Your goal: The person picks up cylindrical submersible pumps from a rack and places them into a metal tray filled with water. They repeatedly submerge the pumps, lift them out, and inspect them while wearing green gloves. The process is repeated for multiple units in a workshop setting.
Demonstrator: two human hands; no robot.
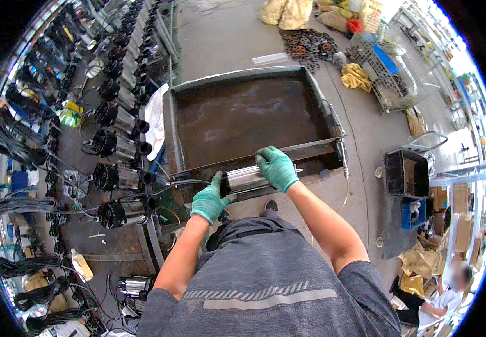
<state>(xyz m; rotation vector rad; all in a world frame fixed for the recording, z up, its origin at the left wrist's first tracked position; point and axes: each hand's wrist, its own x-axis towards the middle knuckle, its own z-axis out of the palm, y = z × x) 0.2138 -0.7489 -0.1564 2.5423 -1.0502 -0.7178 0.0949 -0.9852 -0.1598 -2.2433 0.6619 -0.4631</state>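
Observation:
A silver cylindrical pump motor (245, 177) lies sideways on the near ledge of a metal tank (237, 74). Its black end and cable point left; a thin shaft sticks out on the right. My left hand (209, 202), in a green glove, grips the black end with the thumb up; some of its fingers are hidden. Over the motor's right end curls my right hand (278, 169), also green-gloved, its fingers bent round the top. Dark brown liquid (248, 115) fills the tank beyond the ledge.
Rows of similar motors (120, 177) with black cables stand left on a bench. A thin hose (347, 185) hangs at the tank's right corner. On the right are a black cart (407, 174) and a wire basket (386, 73). A seated person (442, 297) is at lower right.

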